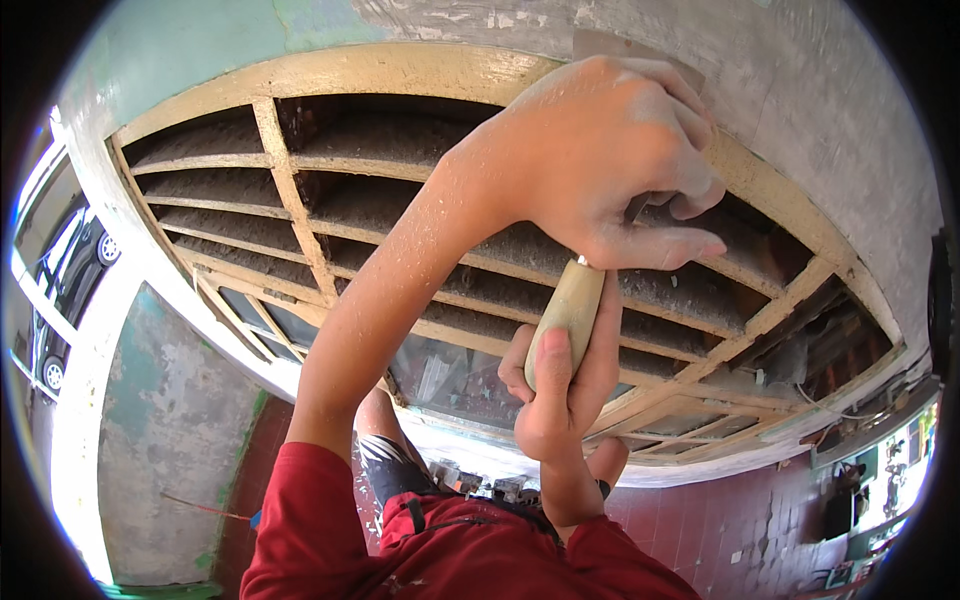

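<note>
A scraper with a pale wooden handle (566,315) and a short metal collar is held in front of the wall. My right hand (568,385) wraps round the handle from below, its thumb lying along the wood. My left hand (620,160), dusted with white powder, reaches across above it with curled fingers, over the blade. That hand hides most of the blade; a flat grey-brown piece (640,47), seemingly its broad end, shows past the knuckles, against the wall. How the left fingers meet the blade is hidden.
A cream wooden vent frame (270,150) with dusty slats spans the grey, patchy plaster wall (830,100). Window panes (455,375) sit below it. A low, peeling wall (165,430) stands at left, with parked cars (75,290) beyond. Reddish floor tiles (700,510) lie far below.
</note>
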`<state>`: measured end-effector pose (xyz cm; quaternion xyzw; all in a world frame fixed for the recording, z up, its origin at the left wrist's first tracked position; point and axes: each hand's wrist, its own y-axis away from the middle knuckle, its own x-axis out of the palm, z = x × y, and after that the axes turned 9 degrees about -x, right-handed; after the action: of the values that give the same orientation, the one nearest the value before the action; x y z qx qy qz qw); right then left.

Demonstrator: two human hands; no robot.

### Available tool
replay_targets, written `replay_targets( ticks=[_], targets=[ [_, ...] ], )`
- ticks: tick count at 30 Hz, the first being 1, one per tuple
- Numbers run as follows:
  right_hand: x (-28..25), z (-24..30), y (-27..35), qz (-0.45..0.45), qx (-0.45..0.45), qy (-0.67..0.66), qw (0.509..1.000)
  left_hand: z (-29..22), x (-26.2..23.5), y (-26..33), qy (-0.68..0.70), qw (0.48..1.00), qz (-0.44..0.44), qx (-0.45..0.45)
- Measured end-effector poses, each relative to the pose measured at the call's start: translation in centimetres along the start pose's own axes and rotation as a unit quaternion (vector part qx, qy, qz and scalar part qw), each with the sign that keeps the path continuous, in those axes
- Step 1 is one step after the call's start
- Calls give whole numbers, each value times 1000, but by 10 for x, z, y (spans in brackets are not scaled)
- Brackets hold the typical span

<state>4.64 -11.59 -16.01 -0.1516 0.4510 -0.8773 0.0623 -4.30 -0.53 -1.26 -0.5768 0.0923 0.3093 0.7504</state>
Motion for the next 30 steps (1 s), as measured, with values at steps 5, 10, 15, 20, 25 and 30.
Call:
replay_targets(
  ticks=[5, 10, 15, 20, 25, 30],
  targets=[
    [3, 6, -6, -14, -16, 8, 1000, -6, -6, -7, -9, 999, -31, -9],
    [9, 6, -6, -18, 3, 1, 1000, -4, -7, -8, 14, 1000, -6, -9],
    [12, 18, -7, -31, 15, -2, 999, -2, -8, -10, 46, 999, -8, 2],
    [10, 8, -10, -16, -8, -5, 1000, -4, -9, -11, 27, 999, -9, -21],
    [16, 8, 0, -47, 18, -9, 999, 0, 0, -4, 44, 999, -20, 20],
    [12, 5, -10, -24, -7, -7, 1000, 1, -8, -13, 51, 998, -19, 9]
  ],
)
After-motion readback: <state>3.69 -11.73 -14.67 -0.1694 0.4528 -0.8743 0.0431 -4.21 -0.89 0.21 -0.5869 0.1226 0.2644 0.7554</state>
